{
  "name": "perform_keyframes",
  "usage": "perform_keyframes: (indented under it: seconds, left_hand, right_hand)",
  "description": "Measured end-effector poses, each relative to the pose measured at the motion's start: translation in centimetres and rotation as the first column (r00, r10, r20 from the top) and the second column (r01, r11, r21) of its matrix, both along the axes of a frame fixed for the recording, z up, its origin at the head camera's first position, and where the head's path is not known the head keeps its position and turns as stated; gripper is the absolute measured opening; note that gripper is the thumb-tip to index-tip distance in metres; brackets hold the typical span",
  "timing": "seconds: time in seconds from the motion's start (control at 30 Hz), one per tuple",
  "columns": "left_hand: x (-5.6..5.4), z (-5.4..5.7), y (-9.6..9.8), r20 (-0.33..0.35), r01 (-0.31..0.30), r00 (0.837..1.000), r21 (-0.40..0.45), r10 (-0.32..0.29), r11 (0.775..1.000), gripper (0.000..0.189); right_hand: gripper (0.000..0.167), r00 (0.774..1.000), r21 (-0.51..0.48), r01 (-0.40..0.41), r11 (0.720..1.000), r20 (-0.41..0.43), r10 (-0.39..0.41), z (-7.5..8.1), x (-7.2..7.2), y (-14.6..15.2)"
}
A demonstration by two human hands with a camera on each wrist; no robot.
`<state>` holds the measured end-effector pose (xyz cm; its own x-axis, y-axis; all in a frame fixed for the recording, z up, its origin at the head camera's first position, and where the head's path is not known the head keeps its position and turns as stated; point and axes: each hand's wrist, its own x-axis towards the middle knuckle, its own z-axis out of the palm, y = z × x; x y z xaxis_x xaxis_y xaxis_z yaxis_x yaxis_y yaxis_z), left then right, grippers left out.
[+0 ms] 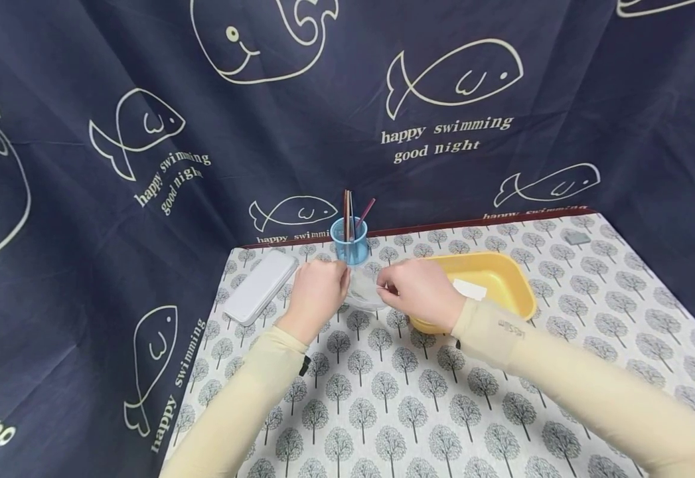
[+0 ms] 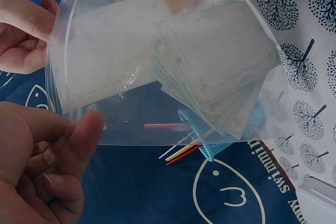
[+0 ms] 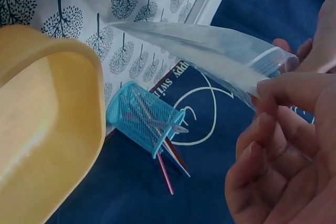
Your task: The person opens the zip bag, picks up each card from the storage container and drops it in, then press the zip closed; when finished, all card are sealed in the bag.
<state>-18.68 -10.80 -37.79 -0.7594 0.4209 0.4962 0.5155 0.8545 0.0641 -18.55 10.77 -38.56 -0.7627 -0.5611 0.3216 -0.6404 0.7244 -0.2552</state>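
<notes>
A clear zip-lock bag (image 1: 363, 291) is held up between both hands above the table. Several pale printed cards (image 2: 220, 56) lie fanned inside it, in the left wrist view. My left hand (image 1: 316, 293) pinches one end of the bag's zip edge between thumb and finger. At the other end of that edge, my right hand (image 1: 421, 290) pinches the plastic, with its remaining fingers curled, as the right wrist view shows. Seen there side-on, the bag (image 3: 210, 45) looks thin and tapers away from the hands. Whether its zip is sealed, I cannot tell.
Just right of the hands sits a yellow basin (image 1: 511, 279) with a white card (image 1: 469, 289) at it. A blue mesh pen cup (image 1: 350, 249) holding several pens stands behind the bag. A white case (image 1: 261, 285) lies left; a small grey object (image 1: 577, 237) lies far right.
</notes>
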Motion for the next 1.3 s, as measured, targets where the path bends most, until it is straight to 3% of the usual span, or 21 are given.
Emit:
perform_keyframes:
  seconds: [0.2,0.43,0.67,1.1,1.3]
  left_hand:
    - [0.1,0.1,-0.1,-0.004,0.006,1.000,-0.003,-0.006,1.000,0.018]
    - [0.1,0.1,0.0,-0.008,-0.001,1.000,-0.008,0.001,1.000,0.019]
    - [0.0,-0.1,0.0,0.016,-0.012,1.000,-0.019,0.012,1.000,0.021]
    - [0.1,0.0,0.1,0.010,-0.002,1.000,-0.003,0.002,1.000,0.021]
    - [0.1,0.0,0.1,-0.006,-0.001,1.000,0.000,0.001,1.000,0.021]
  right_hand:
    - [0.010,0.998,-0.006,-0.027,1.000,0.063,0.027,-0.2,-0.2,-0.4]
    - [0.011,0.978,0.006,-0.123,0.992,0.170,0.120,-0.2,-1.3,-1.1]
    - [0.009,0.972,0.054,-0.203,0.978,0.133,0.194,-1.3,-2.2,-2.0]
    - [0.007,0.995,0.116,-0.094,0.989,0.042,0.090,-1.6,-2.6,-3.8]
    - [0.006,0.997,0.120,-0.070,0.990,0.041,0.066,-1.7,-2.4,-3.7]
